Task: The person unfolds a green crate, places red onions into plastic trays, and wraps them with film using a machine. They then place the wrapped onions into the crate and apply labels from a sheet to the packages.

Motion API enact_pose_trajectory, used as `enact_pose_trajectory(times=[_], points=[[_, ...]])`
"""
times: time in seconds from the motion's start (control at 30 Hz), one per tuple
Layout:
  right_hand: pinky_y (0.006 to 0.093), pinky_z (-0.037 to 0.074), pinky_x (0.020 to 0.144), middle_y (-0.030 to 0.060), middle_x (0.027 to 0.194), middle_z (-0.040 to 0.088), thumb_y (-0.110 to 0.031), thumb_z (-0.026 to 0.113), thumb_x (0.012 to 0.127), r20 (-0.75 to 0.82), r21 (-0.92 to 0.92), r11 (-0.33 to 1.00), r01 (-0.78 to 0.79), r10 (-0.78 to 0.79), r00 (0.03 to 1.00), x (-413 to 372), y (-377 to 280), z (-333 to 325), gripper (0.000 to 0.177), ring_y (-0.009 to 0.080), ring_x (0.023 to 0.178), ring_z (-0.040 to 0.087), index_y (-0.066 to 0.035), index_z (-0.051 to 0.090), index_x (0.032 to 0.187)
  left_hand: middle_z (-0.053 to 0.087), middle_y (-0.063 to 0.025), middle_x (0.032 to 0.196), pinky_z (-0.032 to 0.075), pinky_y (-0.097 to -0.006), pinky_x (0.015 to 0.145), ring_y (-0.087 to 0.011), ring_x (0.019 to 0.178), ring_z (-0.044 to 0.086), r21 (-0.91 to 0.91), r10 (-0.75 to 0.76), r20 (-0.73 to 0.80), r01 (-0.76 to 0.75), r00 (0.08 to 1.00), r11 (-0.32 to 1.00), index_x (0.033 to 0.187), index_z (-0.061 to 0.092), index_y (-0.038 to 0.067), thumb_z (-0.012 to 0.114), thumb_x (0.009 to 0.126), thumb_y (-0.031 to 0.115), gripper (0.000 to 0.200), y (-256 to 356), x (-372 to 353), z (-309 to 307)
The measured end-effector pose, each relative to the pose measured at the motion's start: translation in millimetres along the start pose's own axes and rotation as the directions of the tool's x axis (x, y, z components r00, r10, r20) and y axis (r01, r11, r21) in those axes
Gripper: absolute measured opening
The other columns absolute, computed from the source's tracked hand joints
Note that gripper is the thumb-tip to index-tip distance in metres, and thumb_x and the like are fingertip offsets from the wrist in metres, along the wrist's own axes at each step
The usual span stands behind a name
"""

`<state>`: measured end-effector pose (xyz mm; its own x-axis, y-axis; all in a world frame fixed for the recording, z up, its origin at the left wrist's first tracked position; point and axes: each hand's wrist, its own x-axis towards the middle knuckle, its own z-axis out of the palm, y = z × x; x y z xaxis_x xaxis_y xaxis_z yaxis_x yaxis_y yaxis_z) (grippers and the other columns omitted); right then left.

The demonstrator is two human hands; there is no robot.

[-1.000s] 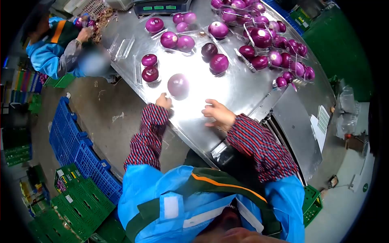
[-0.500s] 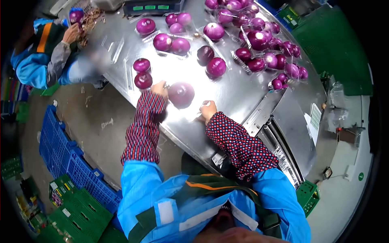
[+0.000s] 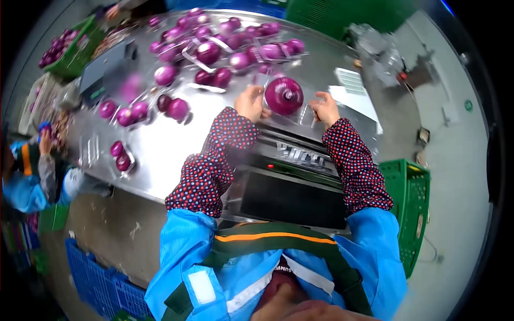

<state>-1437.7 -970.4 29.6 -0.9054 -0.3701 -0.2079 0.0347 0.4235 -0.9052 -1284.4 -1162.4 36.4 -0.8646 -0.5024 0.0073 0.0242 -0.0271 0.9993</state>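
A large red onion (image 3: 284,96) sits in a clear plastic tray (image 3: 303,113), above the near side of the metal table. My left hand (image 3: 250,104) is closed on the tray's left side, its fingers close to the onion. On the opposite side, my right hand (image 3: 325,109) pinches the tray's edge between thumb and fingers. Just below both hands lies a wrapping machine with crumpled clear film (image 3: 302,154) and a dark flat plate (image 3: 292,203) at its front. The tray's outline is hard to make out because it is transparent.
Several onions in clear trays (image 3: 208,53) crowd the far side of the metal table (image 3: 144,179). A scale (image 3: 107,69) stands to the left. Another person (image 3: 32,182) works at the left end. Printed sheets (image 3: 353,91) lie right; a green crate (image 3: 404,208) stands beside the machine.
My hands and the onion in its tray have moved right, from the table's front edge to above the wrapping machine. The camera view has turned right too.
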Motion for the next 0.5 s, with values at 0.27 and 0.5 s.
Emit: enact_pose_trajectory(times=[0.27,0.5], points=[[0.0336,0.045,0.048,0.014,0.081,0.061,-0.023,0.057,0.077,-0.222,-0.323,0.934,0.15,-0.229,0.948,-57.0,75.8,-170.8,0.035,0.0191,0.058,0.057,-0.002,0.051,0.104,0.058,-0.0217,0.091,0.051,-0.032,0.05,-0.0258,0.058,0.062,0.212,-0.222,0.205,0.178,0.953,0.961,0.106,0.045,-0.006,0.056,0.079,0.008,0.032,14.5,-52.4,107.1],[0.0387,0.038,0.059,0.0102,0.07,0.056,-0.049,0.057,0.072,-0.095,-0.969,0.247,0.004,-0.386,0.918,-168.7,97.2,-153.5,0.043,0.026,0.07,0.053,-0.008,0.063,0.06,0.058,-0.0159,0.087,0.035,-0.0394,0.08,-0.0297,0.09,0.048,0.984,-0.005,0.147,-0.146,0.989,0.1,0.077,0.065,0.004,0.058,0.073,0.044,0.041,8.5,-105.1,70.2]])
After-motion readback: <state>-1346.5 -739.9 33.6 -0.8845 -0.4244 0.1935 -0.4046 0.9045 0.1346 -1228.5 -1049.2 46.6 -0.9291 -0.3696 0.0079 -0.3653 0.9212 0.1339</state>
